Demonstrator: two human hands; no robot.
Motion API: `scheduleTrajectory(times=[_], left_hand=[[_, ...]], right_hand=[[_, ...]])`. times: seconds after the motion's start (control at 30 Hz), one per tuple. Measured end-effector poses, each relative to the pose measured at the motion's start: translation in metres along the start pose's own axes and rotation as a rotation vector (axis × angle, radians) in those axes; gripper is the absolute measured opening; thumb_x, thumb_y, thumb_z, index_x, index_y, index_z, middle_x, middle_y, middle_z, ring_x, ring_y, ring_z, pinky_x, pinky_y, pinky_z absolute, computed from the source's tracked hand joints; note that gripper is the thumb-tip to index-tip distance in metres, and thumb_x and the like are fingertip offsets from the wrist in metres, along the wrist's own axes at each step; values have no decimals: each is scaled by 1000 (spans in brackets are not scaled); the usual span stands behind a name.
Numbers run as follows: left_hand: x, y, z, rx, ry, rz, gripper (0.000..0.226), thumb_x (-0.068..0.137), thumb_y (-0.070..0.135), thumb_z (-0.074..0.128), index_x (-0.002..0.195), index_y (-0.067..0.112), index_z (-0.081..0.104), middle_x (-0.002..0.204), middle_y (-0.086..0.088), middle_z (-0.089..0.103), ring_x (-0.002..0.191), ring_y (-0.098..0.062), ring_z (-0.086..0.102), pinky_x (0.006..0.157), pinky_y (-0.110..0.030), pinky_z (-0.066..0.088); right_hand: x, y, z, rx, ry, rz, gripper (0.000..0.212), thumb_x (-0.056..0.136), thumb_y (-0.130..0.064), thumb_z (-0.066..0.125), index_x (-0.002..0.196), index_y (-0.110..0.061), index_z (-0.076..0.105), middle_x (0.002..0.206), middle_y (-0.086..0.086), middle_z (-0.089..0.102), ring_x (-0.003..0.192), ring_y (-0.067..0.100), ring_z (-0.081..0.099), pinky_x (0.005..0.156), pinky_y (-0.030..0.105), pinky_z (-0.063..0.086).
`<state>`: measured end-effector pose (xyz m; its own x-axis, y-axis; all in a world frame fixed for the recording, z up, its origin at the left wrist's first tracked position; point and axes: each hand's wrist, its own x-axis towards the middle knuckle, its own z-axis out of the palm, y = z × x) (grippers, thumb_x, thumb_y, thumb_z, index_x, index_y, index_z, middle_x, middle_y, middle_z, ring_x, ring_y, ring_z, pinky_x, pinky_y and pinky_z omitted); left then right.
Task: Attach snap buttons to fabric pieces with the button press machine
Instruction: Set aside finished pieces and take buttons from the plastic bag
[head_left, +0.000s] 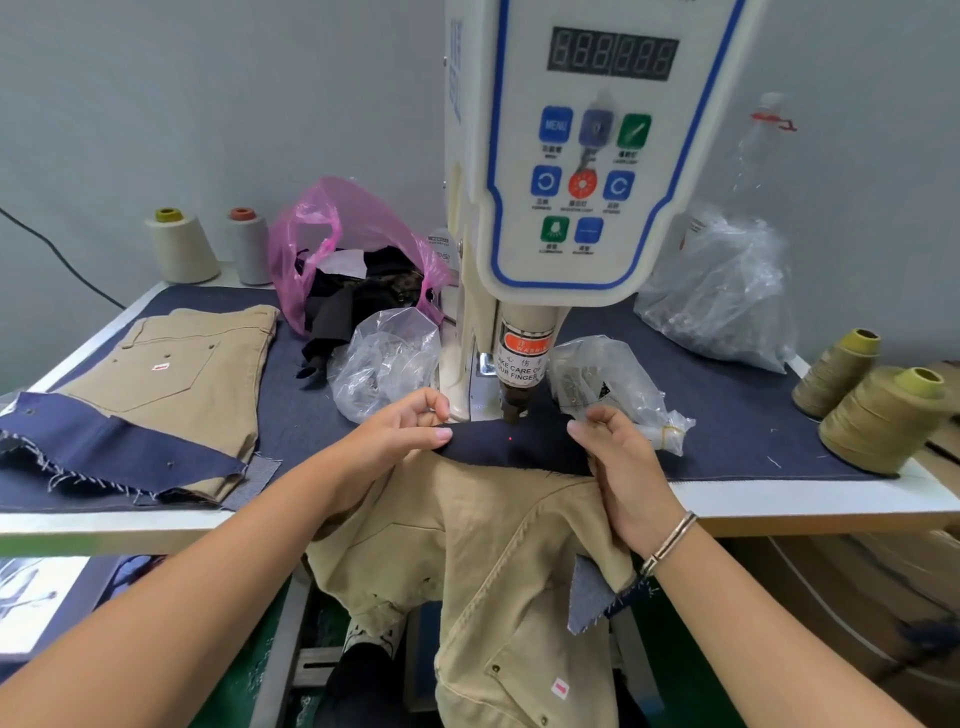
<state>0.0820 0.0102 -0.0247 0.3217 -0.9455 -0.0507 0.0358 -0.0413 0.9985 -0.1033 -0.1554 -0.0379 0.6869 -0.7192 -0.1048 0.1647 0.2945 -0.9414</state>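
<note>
Two hands hold a navy fabric strip (511, 441) flat on the tabletop (810, 499), directly beneath the punch head (511, 408) of the button press machine (582, 182). Left hand (400, 428): fingers curled, thumb and fingertips pinching the strip's left end. Right hand (618, 462): fingers curled, pinching the strip's right end, with a metal bangle (670, 540) at the wrist. The strip's long axis runs left to right, parallel to the tabletop's near edge; a red laser dot (510, 439) falls on it between the two hands. The strip is attached to a tan garment (483, 561), which hangs from the near edge toward the floor, a small red label (560, 688) visible low on it. A blue denim cloth (727, 415) covers the tabletop. At left lie folded tan trousers (171, 364) with a navy piece (119, 447) across them. Behind stand two pale thread cones (182, 247), a pink bag (337, 244) of dark scraps and clear plastic bags (384, 358); olive thread cones (883, 415) stand at right.
</note>
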Motion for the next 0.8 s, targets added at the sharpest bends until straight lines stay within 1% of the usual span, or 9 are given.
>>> scheduleTrajectory(times=[0.1, 0.17, 0.3, 0.4, 0.5, 0.57, 0.67, 0.73, 0.8], left_hand=[[0, 1, 1, 9, 11, -7, 20, 77, 16, 57, 91, 15, 43, 95, -14, 38, 91, -27, 34, 85, -36, 24], [-1, 2, 2, 13, 16, -7, 20, 77, 16, 57, 91, 15, 42, 96, -14, 38, 92, -27, 33, 86, -36, 23], [-2, 5, 3, 38, 21, -7, 21, 76, 17, 56, 91, 14, 42, 96, -14, 37, 91, -26, 33, 86, -35, 24], [-4, 5, 2, 67, 17, -7, 21, 76, 18, 57, 90, 15, 42, 84, -11, 37, 83, -23, 35, 79, -33, 30], [-5, 4, 0, 66, -3, -7, 20, 78, 18, 57, 91, 15, 42, 88, -13, 38, 86, -23, 37, 79, -32, 32], [-4, 3, -1, 79, -19, -15, 19, 79, 18, 57, 91, 14, 42, 88, -14, 41, 86, -24, 39, 82, -33, 32], [-4, 1, -4, 109, -58, -16, 16, 79, 15, 56, 90, 12, 45, 81, -11, 50, 79, -19, 47, 76, -25, 38], [-5, -2, -5, 162, -70, 22, 12, 81, 12, 53, 90, 11, 46, 81, -5, 52, 77, -14, 48, 71, -20, 38], [-5, -5, -6, 251, -51, 81, 8, 82, 9, 50, 90, 11, 49, 80, 3, 54, 76, -8, 50, 71, -17, 40]], right_hand=[[0, 1, 0, 4, -5, -16, 18, 87, -3, 60, 87, -20, 54, 70, -4, 53, 70, 11, 48, 69, 28, 41], [0, 0, 0, 4, -12, -31, 18, 87, -3, 60, 88, -20, 53, 67, -7, 56, 66, 7, 51, 65, 22, 45], [-2, -1, 1, 27, -17, -28, 18, 88, -2, 59, 88, -19, 52, 63, -10, 58, 61, 3, 55, 58, 18, 48], [-3, -1, 3, 45, -16, -18, 18, 87, -2, 59, 88, -18, 52, 69, -5, 59, 67, 8, 56, 64, 22, 48], [-4, -1, 3, 25, -14, -9, 18, 87, -2, 60, 88, -19, 52, 69, -5, 58, 69, 10, 54, 66, 24, 45], [-5, -2, 3, -27, -8, -9, 18, 87, -3, 60, 88, -19, 52, 67, -6, 56, 67, 9, 50, 64, 23, 42], [-9, -2, 2, -175, -30, -41, 18, 87, -3, 61, 87, -19, 53, 68, -5, 52, 62, 7, 46, 57, 18, 40], [-13, -3, 1, -316, -96, -83, 18, 86, -4, 63, 86, -19, 54, 65, -8, 53, 61, 6, 44, 55, 17, 39], [-18, -6, 1, -457, -189, -112, 17, 86, -5, 64, 89, -20, 56, 62, -13, 55, 61, 3, 49, 60, 16, 42]])
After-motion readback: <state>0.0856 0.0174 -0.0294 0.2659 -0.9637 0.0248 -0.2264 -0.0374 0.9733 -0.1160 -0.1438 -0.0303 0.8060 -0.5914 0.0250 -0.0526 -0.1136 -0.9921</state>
